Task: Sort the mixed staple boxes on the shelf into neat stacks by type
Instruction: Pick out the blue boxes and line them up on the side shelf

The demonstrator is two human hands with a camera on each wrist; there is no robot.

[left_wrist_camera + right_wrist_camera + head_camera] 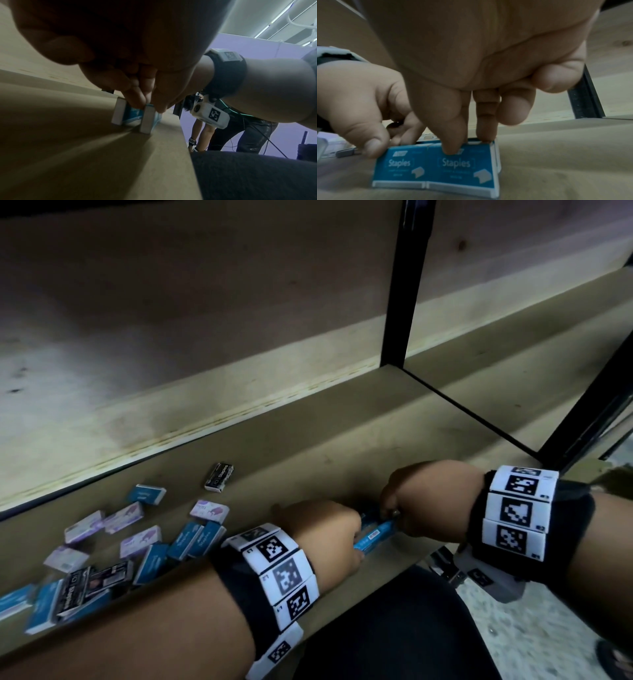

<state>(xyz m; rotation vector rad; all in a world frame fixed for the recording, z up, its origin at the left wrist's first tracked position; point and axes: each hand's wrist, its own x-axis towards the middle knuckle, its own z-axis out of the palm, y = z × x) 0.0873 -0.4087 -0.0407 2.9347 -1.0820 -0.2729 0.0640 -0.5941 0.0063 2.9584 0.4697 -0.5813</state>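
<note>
Two small blue cardboard staple boxes (pixel 435 166), flat rectangular packs with white edges, the word "Staples" and a white staple drawing on the face, stand on edge side by side near the front of the matte tan wooden shelf (pixel 308 446). The left hand (pixel 329 529) pinches the left box between thumb and fingers, and the right hand (pixel 428 498) pinches the right box from above. To the left on the shelf lies a loose scatter of more blue boxes (pixel 191 539), pale lilac cardboard boxes (pixel 140 541) and glossy black boxes (pixel 219 477), one black box lying apart farther back.
</note>
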